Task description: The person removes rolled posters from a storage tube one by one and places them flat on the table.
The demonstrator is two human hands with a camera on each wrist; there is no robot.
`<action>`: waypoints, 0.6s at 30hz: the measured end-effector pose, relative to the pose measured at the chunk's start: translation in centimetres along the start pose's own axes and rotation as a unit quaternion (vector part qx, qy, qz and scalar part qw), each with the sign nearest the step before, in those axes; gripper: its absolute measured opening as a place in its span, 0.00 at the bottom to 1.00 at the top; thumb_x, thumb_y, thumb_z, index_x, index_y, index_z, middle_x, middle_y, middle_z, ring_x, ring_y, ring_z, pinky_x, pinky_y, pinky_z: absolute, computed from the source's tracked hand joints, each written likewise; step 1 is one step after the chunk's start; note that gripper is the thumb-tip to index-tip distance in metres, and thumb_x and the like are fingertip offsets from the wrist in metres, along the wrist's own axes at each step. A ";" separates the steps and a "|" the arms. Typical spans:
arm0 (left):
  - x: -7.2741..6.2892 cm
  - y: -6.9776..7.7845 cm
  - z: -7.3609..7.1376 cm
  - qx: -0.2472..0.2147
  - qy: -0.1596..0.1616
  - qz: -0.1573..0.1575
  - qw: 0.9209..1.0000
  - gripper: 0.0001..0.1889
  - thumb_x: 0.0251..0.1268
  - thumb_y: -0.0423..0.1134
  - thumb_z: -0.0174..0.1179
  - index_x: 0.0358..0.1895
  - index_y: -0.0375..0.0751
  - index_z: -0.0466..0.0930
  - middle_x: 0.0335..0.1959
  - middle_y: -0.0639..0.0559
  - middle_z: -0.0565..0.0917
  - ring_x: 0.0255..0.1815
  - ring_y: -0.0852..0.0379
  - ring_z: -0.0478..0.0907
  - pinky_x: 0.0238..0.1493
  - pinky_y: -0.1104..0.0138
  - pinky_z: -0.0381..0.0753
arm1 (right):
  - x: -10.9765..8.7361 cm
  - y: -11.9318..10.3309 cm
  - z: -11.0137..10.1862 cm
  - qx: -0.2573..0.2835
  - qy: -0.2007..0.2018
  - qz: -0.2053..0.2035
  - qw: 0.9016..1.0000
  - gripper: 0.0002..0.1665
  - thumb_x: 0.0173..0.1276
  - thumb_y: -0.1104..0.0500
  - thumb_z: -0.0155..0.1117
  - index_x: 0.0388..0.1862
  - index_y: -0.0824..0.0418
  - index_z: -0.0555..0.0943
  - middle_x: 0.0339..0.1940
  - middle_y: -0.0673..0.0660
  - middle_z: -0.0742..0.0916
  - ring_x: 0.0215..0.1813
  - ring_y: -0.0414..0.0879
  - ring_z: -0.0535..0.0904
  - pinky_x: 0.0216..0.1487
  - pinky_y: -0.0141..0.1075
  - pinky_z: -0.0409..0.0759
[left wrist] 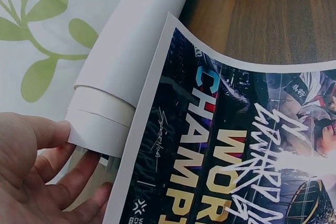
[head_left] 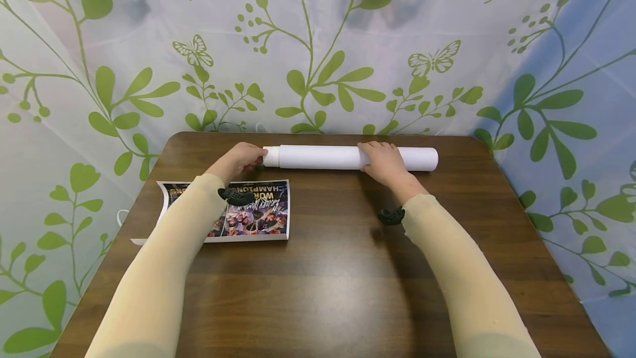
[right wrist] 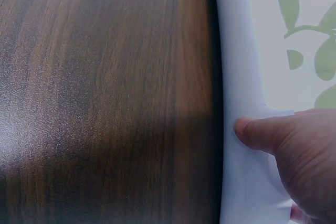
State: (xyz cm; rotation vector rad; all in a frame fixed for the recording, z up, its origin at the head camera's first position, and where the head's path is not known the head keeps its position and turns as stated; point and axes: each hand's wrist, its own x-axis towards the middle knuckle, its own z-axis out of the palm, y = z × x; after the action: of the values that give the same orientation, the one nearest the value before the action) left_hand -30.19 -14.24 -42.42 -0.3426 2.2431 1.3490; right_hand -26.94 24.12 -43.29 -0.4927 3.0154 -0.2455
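Note:
A long white paper roll (head_left: 318,157) lies crosswise near the back of the brown table. Its left end steps down to a narrower, off-white part (left wrist: 100,121). My left hand (head_left: 244,156) pinches that end, its thumb on the rim and its fingertips at the opening. Over the right half of the roll, my right hand (head_left: 382,160) grips with the thumb (right wrist: 257,132) along the front side; most of its fingers are hidden behind. A printed poster (head_left: 258,214) with "CHAMPIONS" lettering lies under my left forearm, its left edge curling up.
The brown wooden table (head_left: 318,291) has rounded back corners. A white curtain (head_left: 318,32) with green leaves and butterflies hangs right behind it and along both sides. Black wrist straps (head_left: 237,196) sit at both cuffs.

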 end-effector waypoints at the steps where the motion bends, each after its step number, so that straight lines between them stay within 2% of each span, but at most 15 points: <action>1: 0.0 0.0 0.0 -0.005 -0.002 0.000 1.000 0.21 0.80 0.43 0.55 0.63 0.29 0.76 0.57 0.38 0.76 0.61 0.40 0.71 0.67 0.51 0.71 | 0.0 0.0 0.0 -0.001 0.000 0.000 1.000 0.43 0.68 0.54 0.74 0.78 0.59 0.67 0.74 0.63 0.74 0.73 0.67 0.66 0.73 0.64 0.57; 6: -0.2 0.1 0.0 -0.044 -0.018 -0.004 0.999 0.24 0.81 0.41 0.53 0.70 0.27 0.70 0.66 0.34 0.73 0.67 0.38 0.71 0.68 0.51 0.73 | 0.0 0.1 0.0 -0.003 0.001 -0.003 1.000 0.43 0.68 0.54 0.74 0.78 0.59 0.67 0.73 0.63 0.74 0.72 0.67 0.66 0.73 0.64 0.58; 12: -0.4 0.1 -0.1 -0.071 -0.024 -0.009 0.997 0.24 0.81 0.39 0.53 0.71 0.26 0.68 0.67 0.32 0.72 0.66 0.37 0.72 0.67 0.51 0.74 | -0.1 0.0 0.0 -0.001 0.000 -0.003 1.000 0.43 0.68 0.55 0.74 0.78 0.60 0.67 0.73 0.64 0.74 0.72 0.68 0.66 0.73 0.65 0.57; 18: -0.3 0.2 -0.2 -0.068 -0.030 -0.002 0.997 0.25 0.80 0.38 0.54 0.71 0.24 0.67 0.68 0.30 0.71 0.67 0.36 0.72 0.68 0.51 0.72 | -0.1 0.0 -0.1 -0.001 0.000 -0.001 1.000 0.43 0.68 0.55 0.74 0.78 0.60 0.67 0.73 0.63 0.75 0.73 0.68 0.66 0.73 0.65 0.57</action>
State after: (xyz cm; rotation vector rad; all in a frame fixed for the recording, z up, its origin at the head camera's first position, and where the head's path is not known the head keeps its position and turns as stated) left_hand -30.12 -14.30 -42.05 -0.3498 2.1069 1.4937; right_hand -26.88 24.14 -43.23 -0.4947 3.0167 -0.2415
